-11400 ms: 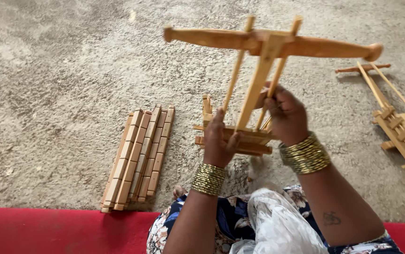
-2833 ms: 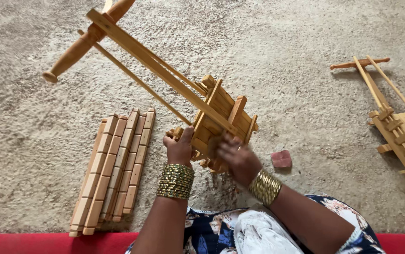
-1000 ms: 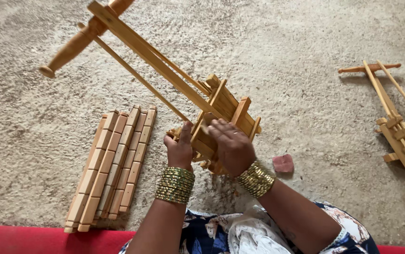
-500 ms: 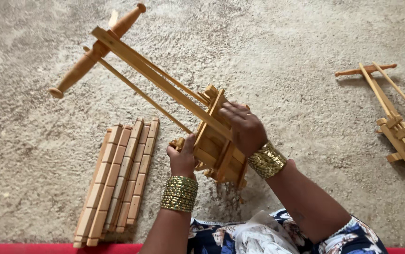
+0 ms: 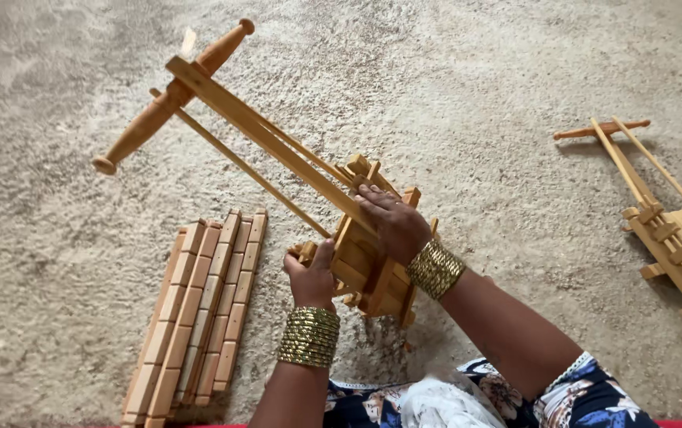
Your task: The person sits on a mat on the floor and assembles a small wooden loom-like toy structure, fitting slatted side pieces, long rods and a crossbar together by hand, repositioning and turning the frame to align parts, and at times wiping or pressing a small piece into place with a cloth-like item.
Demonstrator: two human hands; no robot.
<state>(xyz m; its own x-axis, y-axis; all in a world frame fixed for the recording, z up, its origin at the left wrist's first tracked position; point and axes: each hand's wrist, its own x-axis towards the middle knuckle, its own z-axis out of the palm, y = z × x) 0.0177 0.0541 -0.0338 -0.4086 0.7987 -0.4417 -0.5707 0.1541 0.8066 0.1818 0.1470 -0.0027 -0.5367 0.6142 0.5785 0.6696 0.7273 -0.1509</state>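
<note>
A wooden frame toy (image 5: 277,150) with long slats, a turned round handle bar at its far end and a boxy slatted base (image 5: 368,265) is tilted up and to the left over the sandy ground. My left hand (image 5: 311,273) grips the near left corner of the base. My right hand (image 5: 392,222) lies over the top of the base, fingers closed on its slats. Both wrists wear stacks of gold bangles.
A bundle of notched wooden slats (image 5: 198,309) lies on the ground at my left. A second wooden frame toy (image 5: 670,222) lies at the right edge. My patterned clothing (image 5: 468,396) shows at the bottom. Sandy ground (image 5: 475,95) extends beyond.
The frame has turned and tipped further to the left. My right hand has shifted from the base's near side onto its top. A small reddish piece on the ground has dropped out of sight.
</note>
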